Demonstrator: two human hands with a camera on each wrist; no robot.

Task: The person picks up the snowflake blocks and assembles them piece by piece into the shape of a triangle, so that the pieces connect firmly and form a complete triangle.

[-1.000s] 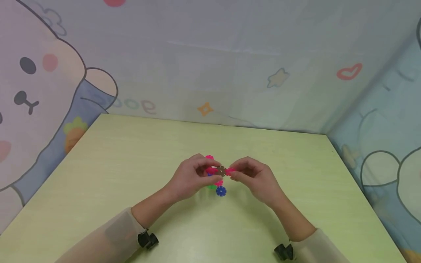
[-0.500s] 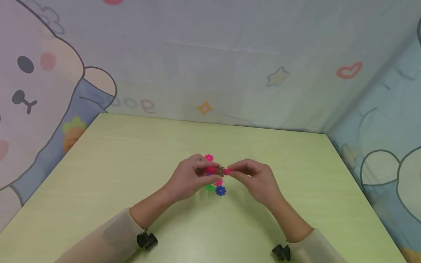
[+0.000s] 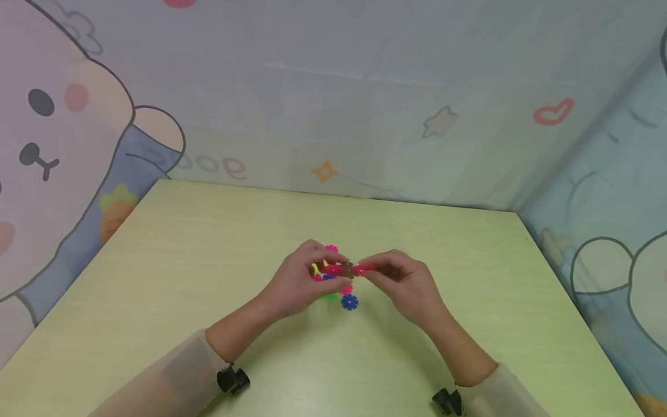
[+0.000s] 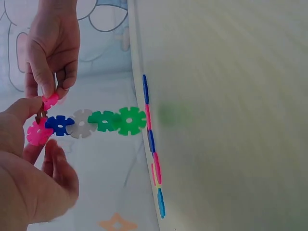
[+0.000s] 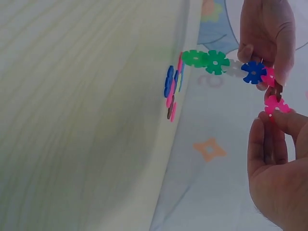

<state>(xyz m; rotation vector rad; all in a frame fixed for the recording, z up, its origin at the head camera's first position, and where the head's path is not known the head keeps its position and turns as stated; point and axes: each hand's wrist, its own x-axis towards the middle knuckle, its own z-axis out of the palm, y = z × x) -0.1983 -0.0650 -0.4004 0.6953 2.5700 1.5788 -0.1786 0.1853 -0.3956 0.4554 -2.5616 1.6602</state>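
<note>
Notched plastic snowflake discs are linked into a column that rises from the table. In the left wrist view it runs through a large green disc [image 4: 130,121], a second green disc [image 4: 103,121], a white disc [image 4: 82,123], a blue disc [image 4: 59,125] and a pink disc [image 4: 38,133]. My left hand [image 3: 294,284] pinches the brown disc [image 3: 347,270] at its top between thumb and index finger. From the right, my right hand [image 3: 406,284] pinches another pink disc [image 5: 275,103], seen nearly edge-on in the head view and touching the brown one.
The column stands on a flat base of joined discs, among them a dark blue disc [image 3: 350,302] and a pink disc [image 3: 330,249]. Part of this base is hidden behind my left hand. A pale table [image 3: 234,226] lies below, with a printed cloth [image 3: 365,116] behind it.
The right-hand pink disc has turned from face-on to nearly edge-on against the brown disc. My left hand has tilted the column top slightly, and a bit of yellow now shows beside its fingers.
</note>
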